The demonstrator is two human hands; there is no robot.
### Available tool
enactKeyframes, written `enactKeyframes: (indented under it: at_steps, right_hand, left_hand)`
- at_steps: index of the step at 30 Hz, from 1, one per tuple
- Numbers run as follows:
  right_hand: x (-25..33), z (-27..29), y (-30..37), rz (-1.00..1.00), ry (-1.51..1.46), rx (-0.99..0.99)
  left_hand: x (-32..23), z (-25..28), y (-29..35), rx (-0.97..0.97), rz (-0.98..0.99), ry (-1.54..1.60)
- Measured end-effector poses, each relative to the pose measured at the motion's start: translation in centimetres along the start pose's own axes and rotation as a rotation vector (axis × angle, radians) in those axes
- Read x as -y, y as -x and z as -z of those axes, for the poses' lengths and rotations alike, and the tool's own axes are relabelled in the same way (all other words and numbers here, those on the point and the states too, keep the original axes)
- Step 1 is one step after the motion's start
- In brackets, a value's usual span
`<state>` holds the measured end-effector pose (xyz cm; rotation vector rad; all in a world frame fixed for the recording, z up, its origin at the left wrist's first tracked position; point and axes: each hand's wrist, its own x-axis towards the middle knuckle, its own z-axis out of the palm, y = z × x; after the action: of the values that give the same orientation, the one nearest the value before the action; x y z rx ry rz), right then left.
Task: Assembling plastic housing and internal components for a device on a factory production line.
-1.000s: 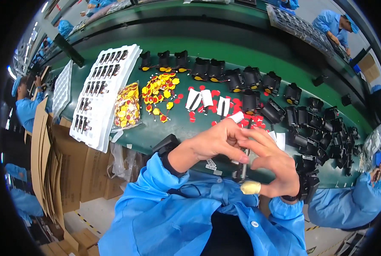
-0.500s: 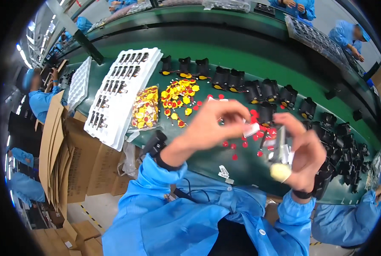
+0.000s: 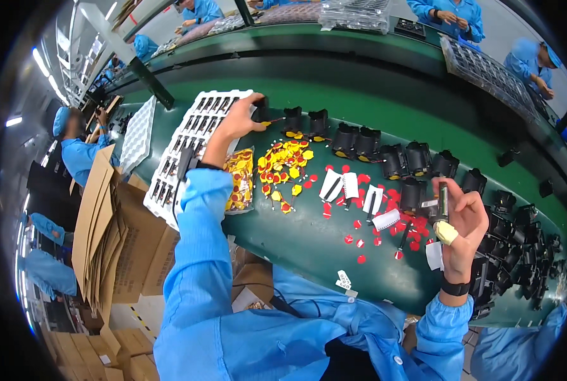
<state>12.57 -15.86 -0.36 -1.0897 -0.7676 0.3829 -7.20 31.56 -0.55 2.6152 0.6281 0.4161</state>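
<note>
My left hand [image 3: 236, 122] reaches to the far left end of a row of black plastic housings. Its thumb and fingers close around the end housing [image 3: 260, 110], which stands on the green table beside the white tray. My right hand [image 3: 466, 221], with a yellow finger cot [image 3: 446, 233] on one digit, grips a small dark part [image 3: 443, 202] with a shiny strip. Below that hand and partly behind it lies a white paper piece [image 3: 434, 255]. Left of it, several white strips, including a perforated strip [image 3: 386, 220], lie among round red stickers [image 3: 361, 259].
A white tray [image 3: 191, 132] of small dark parts lies at the left, near a bag [image 3: 240, 180] and a pile [image 3: 286, 159] of yellow-and-red pieces. More black housings [image 3: 512, 244] crowd the right. Cardboard sheets [image 3: 96, 235] stand left of the table. Co-workers sit beyond it.
My left hand has moved from the middle, where it held a white strip, to the far-left housing, without the strip. My right hand has shifted slightly right, still holding the dark part.
</note>
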Motion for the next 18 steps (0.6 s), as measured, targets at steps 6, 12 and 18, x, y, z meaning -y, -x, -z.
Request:
enactKeyframes:
  at_steps: [6, 12, 18]
  right_hand:
    - [0.9, -0.9, 0.3, 0.060, -0.109, 0.073]
    - [1.6, -0.7, 0.6, -0.116, -0.506, 0.196]
    - [2.0, 0.4, 0.8, -0.120, -0.305, 0.126]
  left_hand:
    - [-15.5, -0.2, 5.0, -0.237, -0.421, 0.069]
    - [-26.1, -6.6, 7.5, 0.061, -0.622, 0.321]
    - [-26.5, -9.1, 6.9, -0.119, -0.703, 0.401]
